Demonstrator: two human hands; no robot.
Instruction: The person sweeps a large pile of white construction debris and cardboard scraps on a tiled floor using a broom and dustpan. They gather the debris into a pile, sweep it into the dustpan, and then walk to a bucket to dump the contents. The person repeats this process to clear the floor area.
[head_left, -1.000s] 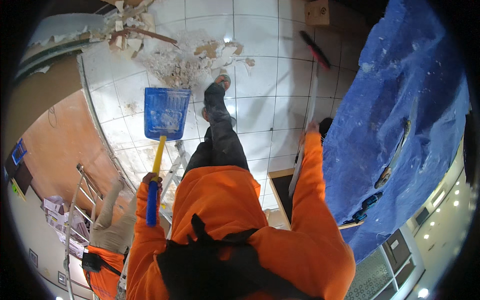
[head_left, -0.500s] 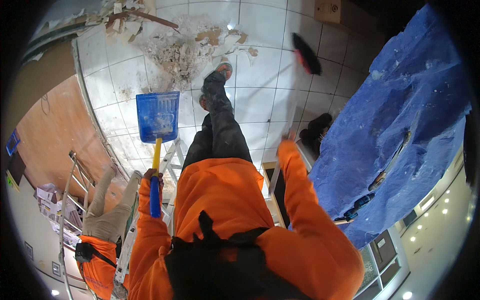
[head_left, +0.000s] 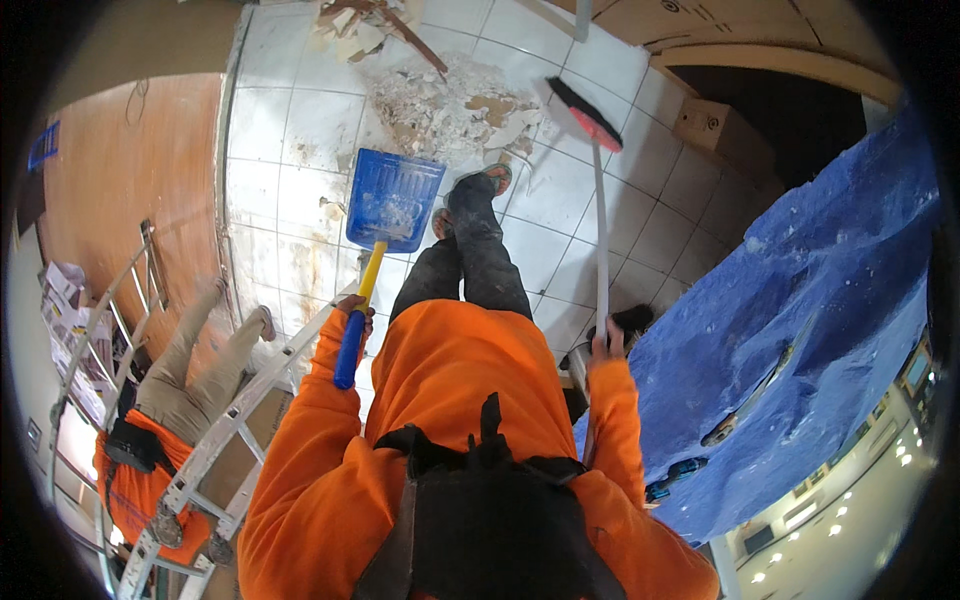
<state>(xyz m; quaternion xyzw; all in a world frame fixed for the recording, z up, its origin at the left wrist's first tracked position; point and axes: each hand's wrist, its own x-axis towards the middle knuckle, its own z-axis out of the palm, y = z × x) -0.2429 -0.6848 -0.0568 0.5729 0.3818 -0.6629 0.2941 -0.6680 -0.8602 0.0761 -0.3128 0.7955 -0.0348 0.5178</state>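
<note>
My left hand (head_left: 354,310) is closed around the handle of a blue shovel (head_left: 395,195), whose shaft is yellow and whose grip is blue. The shovel's dusty blade points forward, held in front of my left side. In my right hand (head_left: 607,343) is the pale pole of a broom (head_left: 588,112) with a black and red head. The broom head reaches out to the far right over the white tiles. Ahead lies a heap of rubble (head_left: 440,110), with broken plaster pieces and dust, just beyond my feet.
A stepladder (head_left: 235,410) stands at my left, with a co-worker (head_left: 160,465) in orange beside it. On the right, a blue tarp (head_left: 770,350) covers something large and bears a few tools. A cardboard box (head_left: 712,128) sits at the far right. A brown strip (head_left: 410,38) lies by the rubble.
My view has turned to the right. The broom head, blurred before, now shows sharply and sits nearer the rubble. Both hands keep their hold on the shovel and broom.
</note>
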